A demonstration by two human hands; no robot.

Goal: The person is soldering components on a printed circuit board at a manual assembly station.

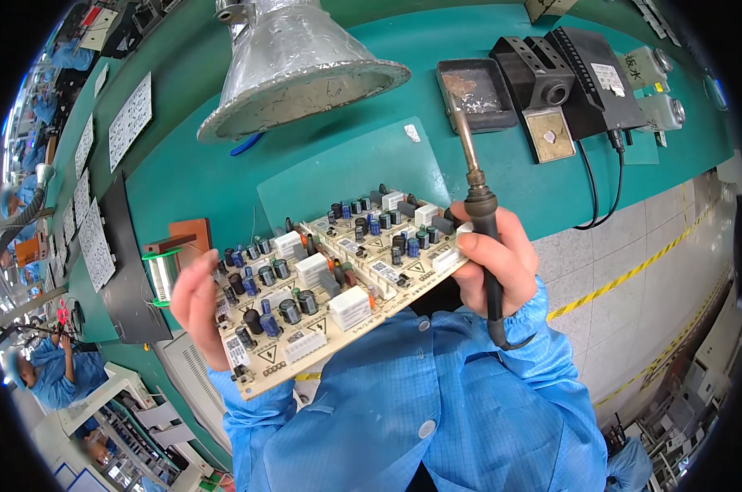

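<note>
A cream circuit board panel, crowded with capacitors and white box-shaped parts, is held up tilted in front of my chest. My left hand grips its left end, with the thumb and fingers along the edge. At the opposite end, my right hand pinches the board's corner. That same hand also carries a soldering iron, its dark handle lying across the fingers and its metal tip pointing up and away toward a black tray. The board's underside is hidden.
A silver fume hood hangs over the green bench. The black tray, iron stand, soldering station and bottles stand at far right. A solder spool sits at left. Other people work farther left.
</note>
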